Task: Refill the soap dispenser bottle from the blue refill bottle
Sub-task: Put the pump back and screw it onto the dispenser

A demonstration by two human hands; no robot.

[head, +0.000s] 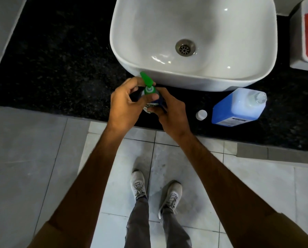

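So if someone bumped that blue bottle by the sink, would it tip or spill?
The blue refill bottle looks squat and flat-sided, so it probably resists tipping. Its neck is open, its white cap lying beside it, so a hard knock could slosh liquid out. It seems fairly full, likely heavy.

dispenser [150,97] front of sink [194,81], refill btl [239,106] right

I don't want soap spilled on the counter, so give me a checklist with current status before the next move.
1. Dispenser steadied by right hand: ok.
2. Left hand on green pump: ok.
3. Pump unscrewed or tightened: cannot tell.
4. Refill bottle upright and uncapped: ok.
5. White cap on counter beside it: ok.
6. Dispenser's fill level: cannot tell.
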